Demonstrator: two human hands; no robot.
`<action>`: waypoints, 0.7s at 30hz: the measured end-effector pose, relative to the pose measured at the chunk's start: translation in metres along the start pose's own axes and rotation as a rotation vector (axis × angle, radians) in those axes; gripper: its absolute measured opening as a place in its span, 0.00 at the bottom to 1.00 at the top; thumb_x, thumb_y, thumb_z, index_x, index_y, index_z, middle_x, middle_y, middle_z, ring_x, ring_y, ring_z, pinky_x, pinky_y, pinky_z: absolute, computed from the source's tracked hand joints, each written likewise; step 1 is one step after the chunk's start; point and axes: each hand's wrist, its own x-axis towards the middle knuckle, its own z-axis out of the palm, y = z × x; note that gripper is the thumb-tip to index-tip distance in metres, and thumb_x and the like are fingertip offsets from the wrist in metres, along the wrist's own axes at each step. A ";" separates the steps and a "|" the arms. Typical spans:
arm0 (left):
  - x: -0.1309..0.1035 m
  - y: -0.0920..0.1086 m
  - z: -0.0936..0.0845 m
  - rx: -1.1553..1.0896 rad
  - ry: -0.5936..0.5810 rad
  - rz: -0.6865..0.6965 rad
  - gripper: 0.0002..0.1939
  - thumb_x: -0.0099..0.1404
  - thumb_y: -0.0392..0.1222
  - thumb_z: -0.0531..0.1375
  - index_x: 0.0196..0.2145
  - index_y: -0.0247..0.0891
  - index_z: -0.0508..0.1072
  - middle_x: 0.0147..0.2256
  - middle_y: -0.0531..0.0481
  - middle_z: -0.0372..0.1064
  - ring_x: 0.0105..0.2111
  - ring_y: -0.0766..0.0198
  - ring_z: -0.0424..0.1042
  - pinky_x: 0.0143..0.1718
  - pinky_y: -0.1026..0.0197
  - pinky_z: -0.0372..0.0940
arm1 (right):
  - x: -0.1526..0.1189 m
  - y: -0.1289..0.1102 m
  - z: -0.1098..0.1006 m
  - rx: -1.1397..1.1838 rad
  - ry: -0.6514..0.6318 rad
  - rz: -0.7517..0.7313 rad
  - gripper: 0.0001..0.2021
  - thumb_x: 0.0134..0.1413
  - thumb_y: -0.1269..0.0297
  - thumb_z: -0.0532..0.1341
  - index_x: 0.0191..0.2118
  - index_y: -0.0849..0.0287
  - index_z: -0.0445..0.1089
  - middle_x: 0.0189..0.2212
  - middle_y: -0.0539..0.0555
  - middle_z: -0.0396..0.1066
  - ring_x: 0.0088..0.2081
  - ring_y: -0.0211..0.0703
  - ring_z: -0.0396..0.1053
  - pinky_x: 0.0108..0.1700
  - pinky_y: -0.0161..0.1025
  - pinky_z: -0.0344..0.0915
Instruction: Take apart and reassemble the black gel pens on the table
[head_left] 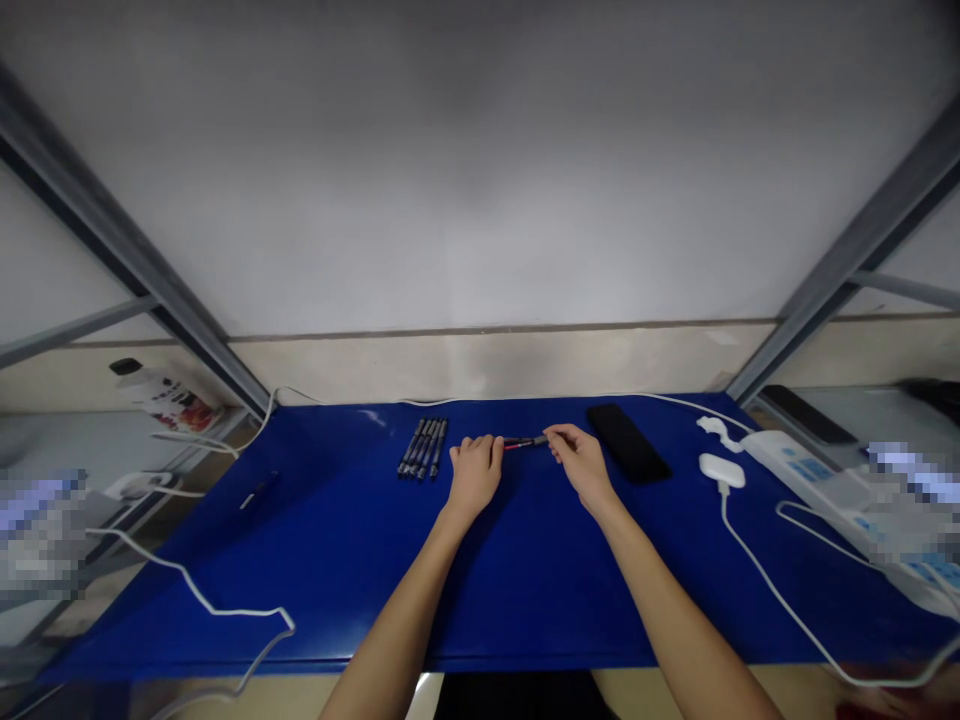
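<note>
Near the middle of the blue tabletop, my left hand rests palm down with its fingers together over the left ends of some pens. My right hand pinches the right end of a dark pen between thumb and fingertips. A red pen lies just below the dark one, partly hidden by my left hand. Left of my left hand, several dark pens lie side by side in a row.
A black phone lies right of my right hand. Farther right are a white earbud case on a cable and a power strip. A single pen lies far left. A bottle stands beyond the left edge.
</note>
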 end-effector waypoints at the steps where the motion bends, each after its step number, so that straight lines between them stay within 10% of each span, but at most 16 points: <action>1: 0.000 0.000 0.000 0.000 0.000 -0.001 0.22 0.75 0.49 0.41 0.38 0.39 0.71 0.38 0.45 0.73 0.41 0.55 0.66 0.42 0.56 0.51 | 0.000 0.000 0.000 0.005 -0.003 0.001 0.15 0.52 0.52 0.62 0.38 0.59 0.74 0.24 0.52 0.69 0.26 0.41 0.65 0.28 0.37 0.61; 21: -0.001 0.002 -0.002 -0.011 -0.003 0.015 0.22 0.75 0.50 0.41 0.36 0.39 0.70 0.37 0.46 0.73 0.40 0.56 0.65 0.42 0.55 0.51 | -0.002 -0.005 0.002 0.036 -0.013 -0.014 0.14 0.53 0.54 0.63 0.38 0.60 0.74 0.25 0.51 0.70 0.26 0.40 0.66 0.29 0.37 0.62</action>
